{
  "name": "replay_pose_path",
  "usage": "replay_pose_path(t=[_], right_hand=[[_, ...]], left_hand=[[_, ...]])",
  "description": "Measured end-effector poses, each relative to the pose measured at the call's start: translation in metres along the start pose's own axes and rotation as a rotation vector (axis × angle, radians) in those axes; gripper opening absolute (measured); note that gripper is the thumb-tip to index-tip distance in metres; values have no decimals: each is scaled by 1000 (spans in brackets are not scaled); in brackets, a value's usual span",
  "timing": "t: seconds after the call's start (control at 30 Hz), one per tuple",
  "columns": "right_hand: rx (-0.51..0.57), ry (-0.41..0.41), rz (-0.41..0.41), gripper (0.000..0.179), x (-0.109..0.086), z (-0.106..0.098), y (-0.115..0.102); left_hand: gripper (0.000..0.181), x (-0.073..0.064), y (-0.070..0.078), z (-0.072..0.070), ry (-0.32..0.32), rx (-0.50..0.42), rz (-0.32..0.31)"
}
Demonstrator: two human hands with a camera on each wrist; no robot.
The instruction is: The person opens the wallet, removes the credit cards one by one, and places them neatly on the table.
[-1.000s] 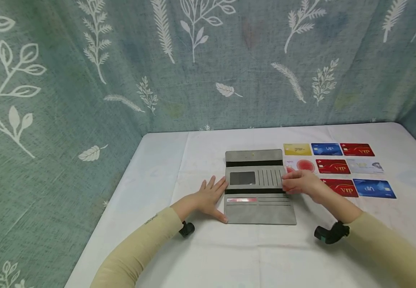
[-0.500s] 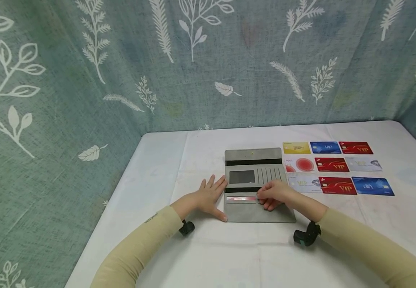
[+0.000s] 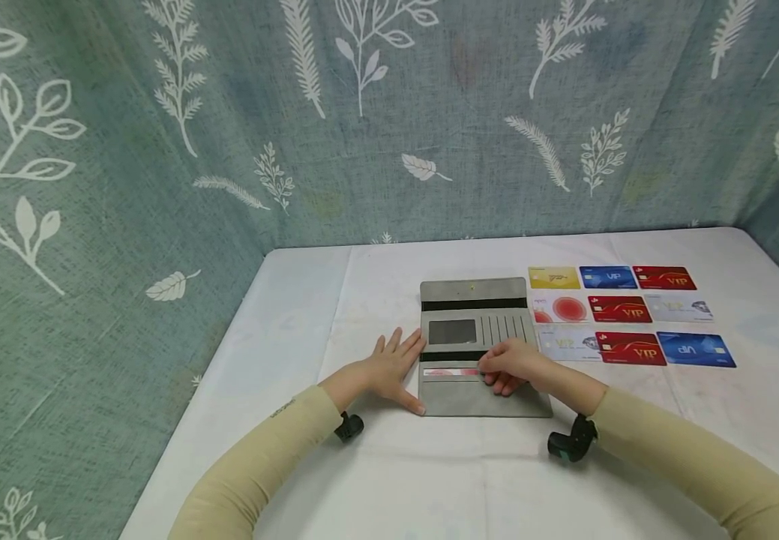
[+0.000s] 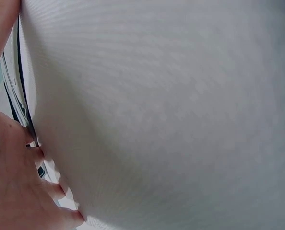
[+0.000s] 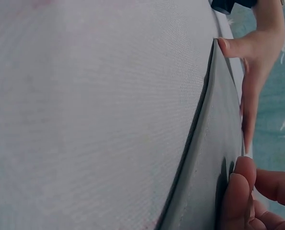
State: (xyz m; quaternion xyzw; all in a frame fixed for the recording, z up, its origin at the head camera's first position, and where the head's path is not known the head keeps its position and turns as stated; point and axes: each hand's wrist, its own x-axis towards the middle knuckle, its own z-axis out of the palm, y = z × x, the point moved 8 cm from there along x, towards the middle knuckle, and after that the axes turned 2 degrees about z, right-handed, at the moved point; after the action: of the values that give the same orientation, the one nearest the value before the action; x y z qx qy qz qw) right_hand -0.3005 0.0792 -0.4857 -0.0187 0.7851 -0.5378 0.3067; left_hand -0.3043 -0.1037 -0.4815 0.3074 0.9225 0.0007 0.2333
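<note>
A grey wallet (image 3: 486, 405) lies unfolded on the white table, with a photo window in its middle panel and slots beside and below it. In the left lower slot sits a white and pink card (image 3: 446, 372), only its upper strip showing. My right hand (image 3: 513, 366) reaches over the lower panel, its thumb and fingertips pinching the card's right end. In the right wrist view those fingers (image 5: 238, 191) stand close over the wallet's grey surface. My left hand (image 3: 392, 373) lies spread along the wallet's left edge, thumb at the near corner; the wallet's edge shows past it in the left wrist view.
To the wallet's right, several cards lie in three rows, among them a gold card (image 3: 554, 277), a red VIP card (image 3: 630, 349) and a blue card (image 3: 696, 349). A patterned green curtain (image 3: 335, 135) hangs behind and left of the table (image 3: 362, 495).
My right hand has moved left and nearer, from the wallet's right edge to the card in the lower slot, uncovering a silver card in the front row. My left hand stays put.
</note>
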Motion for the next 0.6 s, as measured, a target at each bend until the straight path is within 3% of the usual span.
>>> replay_pose_path(t=[0.6], right_hand=[[-113,17,49,16,4,5,-2]], left_hand=[[121,1,-1,1,3,14,7]])
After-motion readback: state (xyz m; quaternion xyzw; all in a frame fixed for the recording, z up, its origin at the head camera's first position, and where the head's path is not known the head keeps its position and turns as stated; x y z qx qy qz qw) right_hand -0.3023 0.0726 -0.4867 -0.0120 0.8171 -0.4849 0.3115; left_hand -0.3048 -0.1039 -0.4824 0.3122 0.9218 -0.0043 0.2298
